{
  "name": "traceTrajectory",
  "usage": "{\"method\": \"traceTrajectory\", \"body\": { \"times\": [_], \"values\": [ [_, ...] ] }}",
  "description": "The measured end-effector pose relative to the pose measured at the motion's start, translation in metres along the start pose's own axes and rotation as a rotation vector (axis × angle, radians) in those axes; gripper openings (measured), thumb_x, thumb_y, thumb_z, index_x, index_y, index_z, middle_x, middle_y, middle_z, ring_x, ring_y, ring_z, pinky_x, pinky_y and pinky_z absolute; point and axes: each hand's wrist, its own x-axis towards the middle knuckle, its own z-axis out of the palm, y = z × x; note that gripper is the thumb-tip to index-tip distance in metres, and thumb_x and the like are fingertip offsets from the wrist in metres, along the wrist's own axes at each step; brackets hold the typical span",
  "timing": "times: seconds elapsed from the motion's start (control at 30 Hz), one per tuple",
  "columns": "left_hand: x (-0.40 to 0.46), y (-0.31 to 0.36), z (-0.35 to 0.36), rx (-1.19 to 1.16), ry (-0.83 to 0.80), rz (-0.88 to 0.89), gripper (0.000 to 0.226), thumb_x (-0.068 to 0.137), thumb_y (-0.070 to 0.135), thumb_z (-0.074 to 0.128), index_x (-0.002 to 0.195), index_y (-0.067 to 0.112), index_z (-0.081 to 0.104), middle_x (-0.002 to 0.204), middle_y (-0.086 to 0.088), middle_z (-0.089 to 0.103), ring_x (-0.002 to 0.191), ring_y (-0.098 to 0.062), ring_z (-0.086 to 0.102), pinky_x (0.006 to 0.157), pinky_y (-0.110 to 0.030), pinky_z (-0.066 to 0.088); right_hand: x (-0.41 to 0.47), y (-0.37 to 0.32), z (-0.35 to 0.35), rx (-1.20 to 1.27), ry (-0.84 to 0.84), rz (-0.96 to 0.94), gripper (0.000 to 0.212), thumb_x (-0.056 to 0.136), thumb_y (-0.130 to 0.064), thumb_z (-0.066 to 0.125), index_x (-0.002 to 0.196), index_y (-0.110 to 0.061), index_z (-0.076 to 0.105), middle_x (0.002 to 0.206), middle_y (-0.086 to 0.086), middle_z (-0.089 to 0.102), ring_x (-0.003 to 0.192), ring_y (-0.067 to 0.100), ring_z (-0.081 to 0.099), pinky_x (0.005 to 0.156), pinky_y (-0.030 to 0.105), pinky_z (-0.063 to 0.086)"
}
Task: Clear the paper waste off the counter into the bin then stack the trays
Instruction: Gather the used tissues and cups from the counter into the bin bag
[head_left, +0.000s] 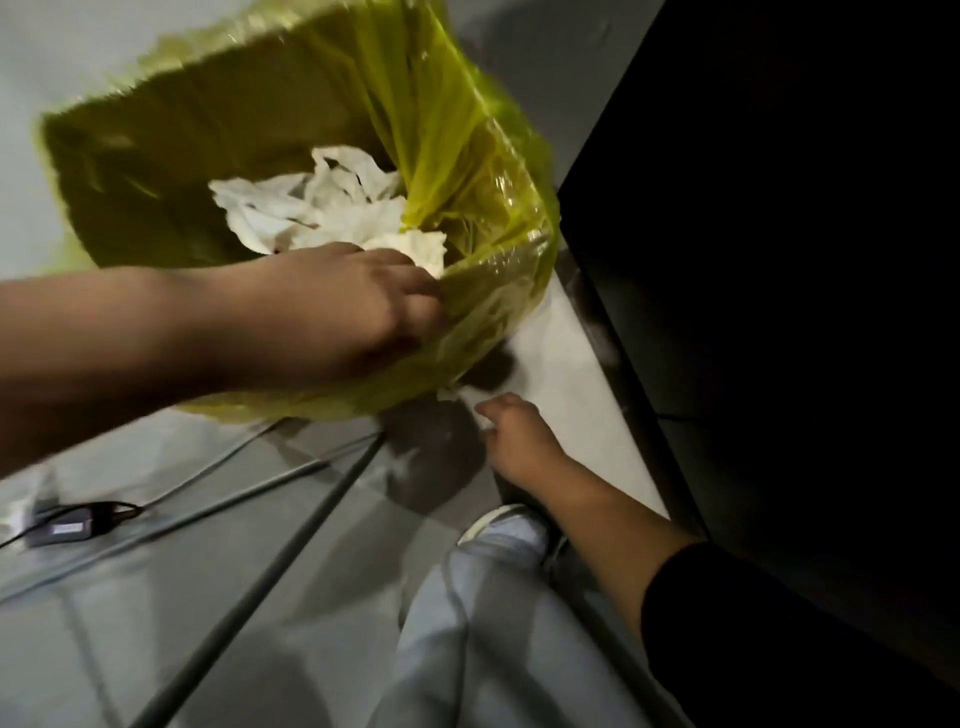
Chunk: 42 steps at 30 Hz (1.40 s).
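Tiled floor (156, 597), left hand (358, 306) gripping bin liner (483, 171), right hand (519, 441) low

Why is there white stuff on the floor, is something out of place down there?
Yes. A small white paper scrap lies on the floor tiles just outside the yellow bin bag, by the right hand, while the other crumpled paper sits inside. The left hand grips the bag's rim.
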Motion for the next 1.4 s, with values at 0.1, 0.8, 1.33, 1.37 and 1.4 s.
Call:
{"method": "traceTrajectory", "body": {
  "times": [0.1,0.8,1.33,1.37,1.4],
  "values": [
    [-0.006,0.002,0.028,0.16,-0.015,0.247,0.041,0.084,0.026,0.035,0.109,0.015,0.065,0.112,-0.012,0.066,0.107,-0.031,0.063,0.088,-0.046,0.044,0.031,0.014,0.035,-0.122,-0.04,-0.049,0.041,0.09,-0.008,0.047,0.13,-0.01,0.051,0.133,0.016,0.046,0.121,0.036,0.044,0.105,0.035,0.035],
    [-0.011,0.001,0.131,0.21,-0.127,0.274,0.036,0.062,0.01,0.063,0.096,0.011,0.074,0.111,-0.015,0.068,0.105,-0.033,0.064,0.075,-0.043,0.056,0.093,0.007,0.065,-0.13,-0.244,-0.173,0.042,0.101,-0.026,0.031,0.141,-0.014,0.032,0.146,0.011,0.034,0.131,0.031,0.036,0.106,0.037,0.029],
    [0.006,0.009,0.036,-0.011,0.056,0.179,0.061,0.079,0.011,0.068,0.134,0.001,0.042,0.104,-0.014,0.058,0.086,-0.027,0.06,0.069,-0.033,0.054,-0.037,-0.042,-0.071,1.375,-0.022,0.102,0.042,0.084,0.013,0.054,0.12,-0.008,0.051,0.086,0.005,0.063,0.073,0.012,0.065,0.07,0.02,0.056],
    [0.007,0.011,0.027,-0.083,0.082,0.157,0.059,0.082,0.015,0.066,0.134,0.0,0.042,0.105,-0.015,0.056,0.087,-0.028,0.06,0.071,-0.033,0.053,-0.045,-0.048,-0.078,1.392,-0.024,0.088,0.042,0.085,0.013,0.053,0.121,-0.008,0.051,0.087,0.005,0.064,0.073,0.012,0.067,0.073,0.022,0.057],
    [0.008,0.013,0.018,-0.175,0.095,0.13,0.054,0.085,0.02,0.062,0.132,0.001,0.045,0.105,-0.015,0.055,0.088,-0.029,0.059,0.073,-0.035,0.052,-0.052,-0.054,-0.083,1.433,-0.025,0.077,0.04,0.086,0.014,0.051,0.12,-0.007,0.052,0.089,0.006,0.064,0.074,0.012,0.068,0.074,0.023,0.057]
  ]
}}
